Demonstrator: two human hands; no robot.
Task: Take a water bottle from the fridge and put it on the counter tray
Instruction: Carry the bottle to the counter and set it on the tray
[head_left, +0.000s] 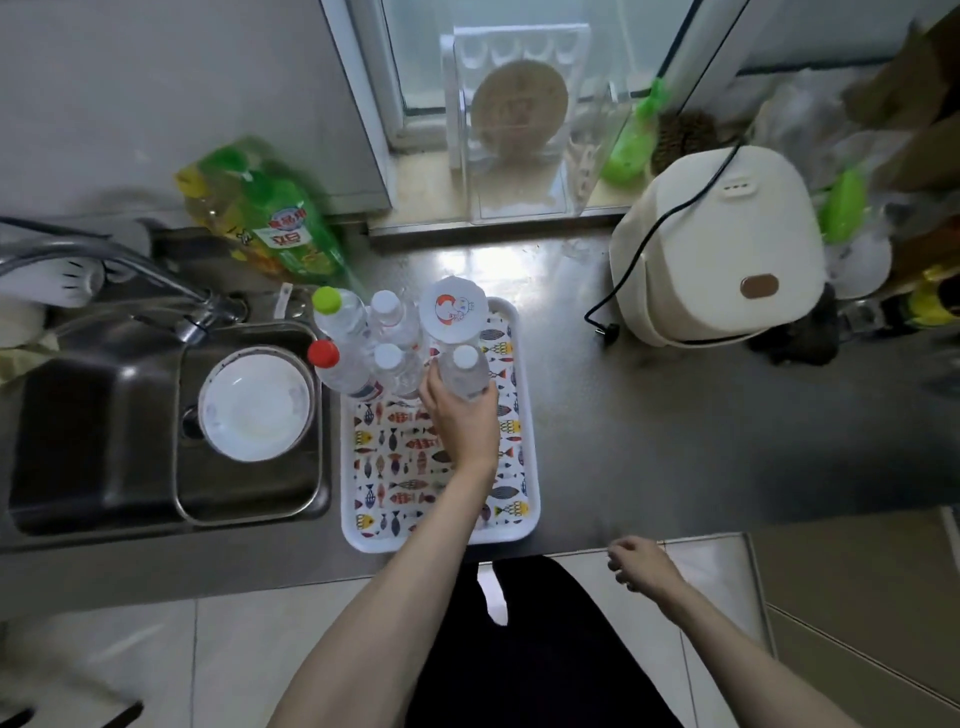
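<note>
A white tray (524, 467) with a coloured fish pattern lies on the steel counter in front of me. My left hand (460, 421) is wrapped around a clear water bottle with a white cap (466, 370), held upright over the tray's far half. Several other clear bottles stand at the tray's far left: one with a green cap (332, 306), one with a red cap (328, 361), two with white caps (387, 306). A round white lid with a cartoon print (453, 310) sits at the far end. My right hand (636, 566) hangs near the counter's front edge, fingers loosely curled, holding nothing.
A steel sink (104, 441) with a white bowl (255, 404) and a tap (156, 280) lies left of the tray. A cream rice cooker (727, 249) with a black cord stands to the right. A green detergent bottle (280, 223) and a clear rack (519, 119) are behind.
</note>
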